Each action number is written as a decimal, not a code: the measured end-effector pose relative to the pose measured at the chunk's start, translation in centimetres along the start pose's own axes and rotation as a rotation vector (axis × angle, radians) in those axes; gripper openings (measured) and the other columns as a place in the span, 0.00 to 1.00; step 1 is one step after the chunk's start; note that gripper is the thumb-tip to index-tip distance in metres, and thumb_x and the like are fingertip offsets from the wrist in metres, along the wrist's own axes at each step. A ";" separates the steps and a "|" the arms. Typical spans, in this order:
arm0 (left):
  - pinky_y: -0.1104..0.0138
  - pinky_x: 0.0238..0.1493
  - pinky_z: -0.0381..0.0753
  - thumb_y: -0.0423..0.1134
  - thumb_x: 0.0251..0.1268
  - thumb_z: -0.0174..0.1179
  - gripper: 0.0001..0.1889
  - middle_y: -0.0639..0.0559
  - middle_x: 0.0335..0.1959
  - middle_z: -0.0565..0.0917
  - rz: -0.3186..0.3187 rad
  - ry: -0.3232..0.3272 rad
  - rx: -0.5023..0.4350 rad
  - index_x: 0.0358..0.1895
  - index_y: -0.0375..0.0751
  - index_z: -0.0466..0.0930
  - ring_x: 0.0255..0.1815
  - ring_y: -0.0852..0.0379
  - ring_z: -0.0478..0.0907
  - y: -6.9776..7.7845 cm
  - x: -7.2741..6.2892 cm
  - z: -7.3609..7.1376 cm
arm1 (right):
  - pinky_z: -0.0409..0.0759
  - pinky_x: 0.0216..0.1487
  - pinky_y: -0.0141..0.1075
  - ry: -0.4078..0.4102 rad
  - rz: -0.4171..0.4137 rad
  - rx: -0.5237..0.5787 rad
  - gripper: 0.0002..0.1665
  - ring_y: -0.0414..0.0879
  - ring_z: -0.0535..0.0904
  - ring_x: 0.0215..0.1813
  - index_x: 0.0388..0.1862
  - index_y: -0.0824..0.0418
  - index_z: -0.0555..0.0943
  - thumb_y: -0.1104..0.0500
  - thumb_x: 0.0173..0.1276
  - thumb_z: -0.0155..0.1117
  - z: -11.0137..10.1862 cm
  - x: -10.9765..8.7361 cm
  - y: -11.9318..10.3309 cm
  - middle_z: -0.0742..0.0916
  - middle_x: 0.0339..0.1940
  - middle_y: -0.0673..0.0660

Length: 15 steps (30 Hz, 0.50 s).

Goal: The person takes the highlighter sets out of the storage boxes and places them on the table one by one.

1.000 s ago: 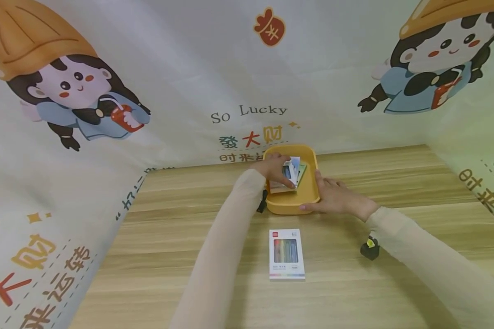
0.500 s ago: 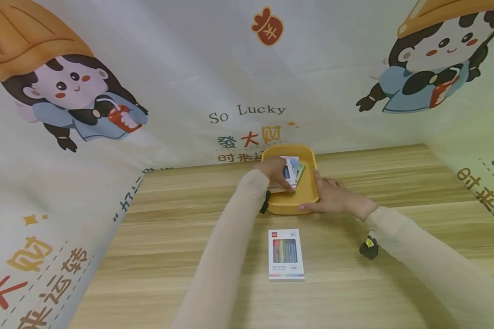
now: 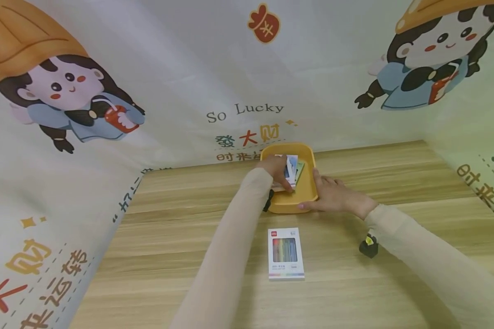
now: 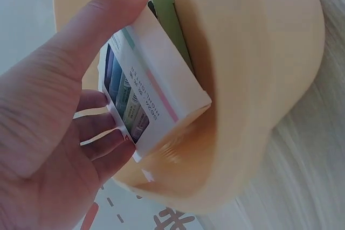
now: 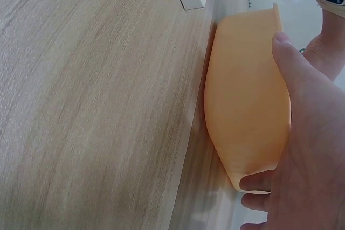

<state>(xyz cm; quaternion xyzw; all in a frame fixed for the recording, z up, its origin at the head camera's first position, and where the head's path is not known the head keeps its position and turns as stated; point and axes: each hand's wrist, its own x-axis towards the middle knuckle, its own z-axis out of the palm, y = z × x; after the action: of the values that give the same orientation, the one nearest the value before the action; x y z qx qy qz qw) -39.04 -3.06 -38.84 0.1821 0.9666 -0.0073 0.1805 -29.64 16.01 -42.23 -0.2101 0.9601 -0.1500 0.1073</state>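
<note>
A yellow plastic bin (image 3: 284,209) stands at the back of the table, and my left hand (image 3: 275,170) reaches into it. There it grips a white box of highlighters (image 4: 156,74), thumb over one edge and fingers on the opposite side. The box leans over a green box (image 4: 175,28), which is mostly covered. Along the bin's right side my right hand (image 3: 339,195) holds the wall, its thumb at the near corner and its fingers toward the back. Nearer to me, a white windowed box of coloured pens (image 3: 286,269) lies flat on the table.
The wood-grain table (image 3: 160,256) ends at a printed cloth backdrop (image 3: 181,68) right behind the bin, and more cloth rises at both sides. A black wrist device (image 3: 368,246) hangs below the right sleeve.
My left hand has shifted slightly to the right over the highlighter box, which sits a little straighter in the bin. The right hand and the box on the table stay in place.
</note>
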 end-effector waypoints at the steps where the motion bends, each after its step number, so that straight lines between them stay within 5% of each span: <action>1: 0.56 0.77 0.65 0.64 0.45 0.74 0.63 0.45 0.79 0.61 -0.004 0.001 0.004 0.80 0.44 0.47 0.79 0.47 0.58 0.0 0.1 0.0 | 0.51 0.77 0.68 0.000 -0.002 0.002 0.75 0.72 0.55 0.78 0.78 0.76 0.34 0.21 0.62 0.51 -0.1 0.0 0.0 0.59 0.78 0.75; 15: 0.59 0.74 0.70 0.62 0.45 0.75 0.62 0.43 0.78 0.62 -0.004 0.004 0.032 0.80 0.44 0.46 0.77 0.48 0.62 0.5 0.1 0.0 | 0.50 0.78 0.67 -0.006 0.000 0.027 0.75 0.71 0.53 0.79 0.78 0.75 0.34 0.20 0.61 0.52 -0.2 -0.3 -0.1 0.57 0.79 0.74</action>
<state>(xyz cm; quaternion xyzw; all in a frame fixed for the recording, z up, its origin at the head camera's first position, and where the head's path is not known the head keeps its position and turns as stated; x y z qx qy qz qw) -38.94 -2.60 -38.88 0.1830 0.9671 -0.0228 0.1754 -29.41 16.12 -42.01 -0.2089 0.9577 -0.1622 0.1131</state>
